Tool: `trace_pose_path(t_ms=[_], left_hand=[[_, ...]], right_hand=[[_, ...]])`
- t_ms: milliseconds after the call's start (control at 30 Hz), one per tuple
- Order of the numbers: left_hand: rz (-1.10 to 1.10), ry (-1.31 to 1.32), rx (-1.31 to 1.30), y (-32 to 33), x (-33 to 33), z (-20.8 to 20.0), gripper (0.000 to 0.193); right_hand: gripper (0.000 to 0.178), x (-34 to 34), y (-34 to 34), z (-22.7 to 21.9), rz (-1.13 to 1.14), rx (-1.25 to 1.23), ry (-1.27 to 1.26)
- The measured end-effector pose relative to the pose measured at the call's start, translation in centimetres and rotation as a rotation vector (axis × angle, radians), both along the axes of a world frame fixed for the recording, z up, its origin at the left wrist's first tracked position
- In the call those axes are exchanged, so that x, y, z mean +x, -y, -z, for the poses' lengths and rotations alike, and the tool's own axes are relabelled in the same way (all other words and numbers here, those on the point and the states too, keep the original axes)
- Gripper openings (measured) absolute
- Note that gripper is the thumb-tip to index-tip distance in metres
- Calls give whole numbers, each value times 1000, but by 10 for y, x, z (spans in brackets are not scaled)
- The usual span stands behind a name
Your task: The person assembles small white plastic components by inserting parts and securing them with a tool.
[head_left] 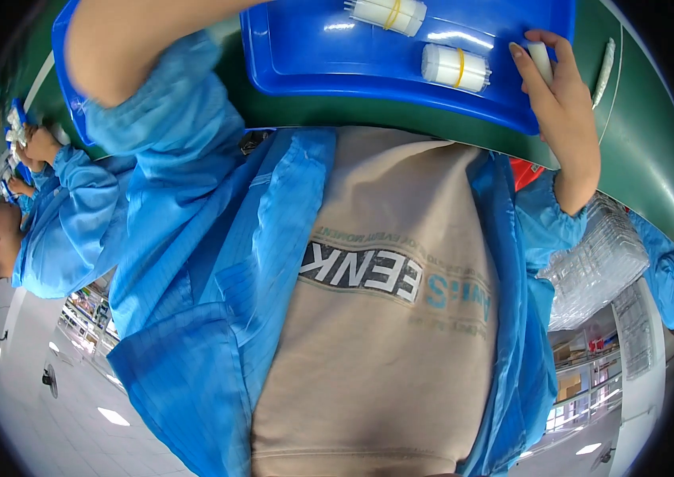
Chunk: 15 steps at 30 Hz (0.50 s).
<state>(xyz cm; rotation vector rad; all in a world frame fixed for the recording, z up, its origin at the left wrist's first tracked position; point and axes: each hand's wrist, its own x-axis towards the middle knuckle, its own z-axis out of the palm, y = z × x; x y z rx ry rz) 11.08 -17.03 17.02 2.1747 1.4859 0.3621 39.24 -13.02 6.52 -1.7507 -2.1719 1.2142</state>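
My right hand [563, 103] is over the right end of a blue plastic tray [369, 95]. Its thumb and fingers close round a short white cylindrical piece [541, 62], whose exact kind I cannot make out. Inside the tray, left of that hand, lies a bundle of thin white tubes [440, 63] with a yellow band round it. A second banded white bundle [381, 13] lies farther back, near the upper edge. My left forearm [138, 40] reaches across the upper left, and the left hand is beyond the frame.
A green tabletop [647, 119] carries the tray. Right of the tray lies a thin white strip [606, 73]. Another blue tray [67, 79] is partly behind my left arm. Clear plastic-wrapped packs [599, 258] are stacked at right. A co-worker [75, 222] handles white pieces at far left.
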Motion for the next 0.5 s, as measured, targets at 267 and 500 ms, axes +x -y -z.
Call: trace_pose_path(t_ms=[267,500], left_hand=[[137,193,408,-50,25,123,27],[205,490,69,-56,39,131,35]], right_hand=[[29,6,-8,14,129,271,-256],[40,-13,-22,-15,190,243,-1257]])
